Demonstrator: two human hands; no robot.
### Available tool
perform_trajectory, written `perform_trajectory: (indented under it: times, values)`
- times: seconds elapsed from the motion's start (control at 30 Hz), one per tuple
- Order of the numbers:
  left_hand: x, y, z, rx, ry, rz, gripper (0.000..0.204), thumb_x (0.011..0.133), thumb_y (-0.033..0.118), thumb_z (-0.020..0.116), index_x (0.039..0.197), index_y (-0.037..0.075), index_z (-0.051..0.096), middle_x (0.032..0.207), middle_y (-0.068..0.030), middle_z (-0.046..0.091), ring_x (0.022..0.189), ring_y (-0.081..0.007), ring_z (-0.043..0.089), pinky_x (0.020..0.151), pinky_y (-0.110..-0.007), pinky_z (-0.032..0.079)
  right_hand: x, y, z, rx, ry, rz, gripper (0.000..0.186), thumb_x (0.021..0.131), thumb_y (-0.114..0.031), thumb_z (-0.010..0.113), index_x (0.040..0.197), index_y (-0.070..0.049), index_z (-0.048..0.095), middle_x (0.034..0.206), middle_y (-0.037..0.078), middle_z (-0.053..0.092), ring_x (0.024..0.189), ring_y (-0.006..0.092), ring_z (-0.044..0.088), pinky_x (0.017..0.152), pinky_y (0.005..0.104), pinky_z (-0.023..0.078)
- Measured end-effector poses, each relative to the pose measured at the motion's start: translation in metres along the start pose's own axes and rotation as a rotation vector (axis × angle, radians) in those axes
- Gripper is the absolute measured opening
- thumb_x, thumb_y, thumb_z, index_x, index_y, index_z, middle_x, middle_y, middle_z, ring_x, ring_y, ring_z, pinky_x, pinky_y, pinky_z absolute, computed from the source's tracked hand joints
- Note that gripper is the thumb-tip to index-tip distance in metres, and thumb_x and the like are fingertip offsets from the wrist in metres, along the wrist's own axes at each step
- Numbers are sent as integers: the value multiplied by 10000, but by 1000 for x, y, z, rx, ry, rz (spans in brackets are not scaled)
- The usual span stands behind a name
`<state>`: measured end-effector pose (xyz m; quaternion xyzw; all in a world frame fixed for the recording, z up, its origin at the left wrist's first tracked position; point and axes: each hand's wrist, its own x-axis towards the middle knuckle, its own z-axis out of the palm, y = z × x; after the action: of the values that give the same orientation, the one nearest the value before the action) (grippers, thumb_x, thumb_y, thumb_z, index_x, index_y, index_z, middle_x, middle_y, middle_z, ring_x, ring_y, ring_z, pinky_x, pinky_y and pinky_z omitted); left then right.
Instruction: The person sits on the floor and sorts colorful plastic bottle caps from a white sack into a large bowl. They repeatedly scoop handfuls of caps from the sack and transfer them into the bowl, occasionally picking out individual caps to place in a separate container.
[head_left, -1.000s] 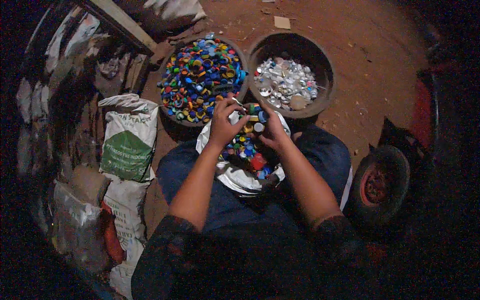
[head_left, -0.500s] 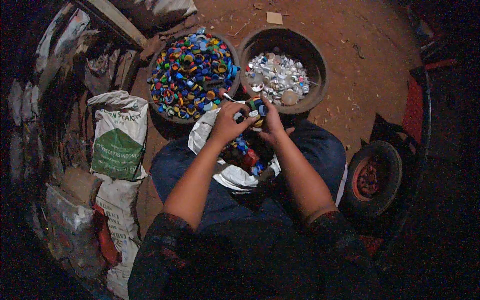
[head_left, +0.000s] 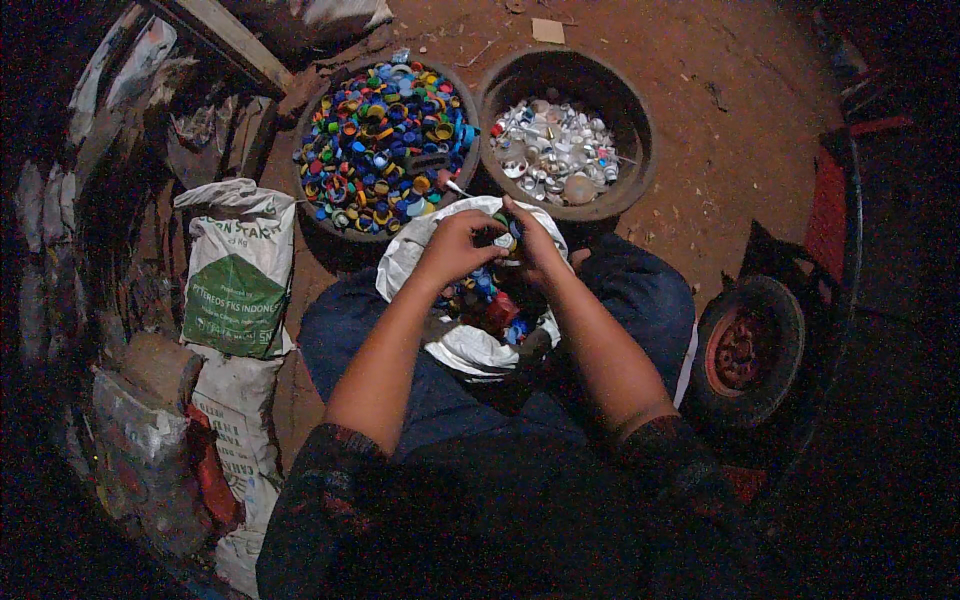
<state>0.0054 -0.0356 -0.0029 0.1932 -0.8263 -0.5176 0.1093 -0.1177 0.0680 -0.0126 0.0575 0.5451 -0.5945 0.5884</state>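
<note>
Stretching beyond the bag (head_left: 475, 350), brown floor (head_left: 700, 180)

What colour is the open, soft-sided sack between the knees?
White; the open, soft-sided sack shows best in the head view.

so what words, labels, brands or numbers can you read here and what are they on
Green-and-white sack: green lettering above pale lettering on the green panel; partly legible, but I won't copy it out.
White sack below it: printed lettering, upside down; also not copied.
Grey bag: faint marks, too blurred to read.
Bottle caps: any markings are too small to read.
</note>
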Motion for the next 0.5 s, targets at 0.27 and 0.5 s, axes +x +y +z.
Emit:
perform_trajectory:
  times: [0.27,0.5]
  values:
    - [-2,-6,3,79,84,53,303,701,164,757,967,39,688,930,-133,672,872,-289,648,795,-356,502,13,6,-7,35,-36,-68,342,844,-439,615,876,-100,589,781,28,607,586,142,549,482,271,432]
    - [-2,-11,1,79,9,53,332,700,155,760,1003,47,676,996,-128,669,931,-279,644,832,-345,499,31,19,-15,-4,0,-63,347,856,-396,586,950,-63,614,886,67,621,723,178,558,598,303,453]
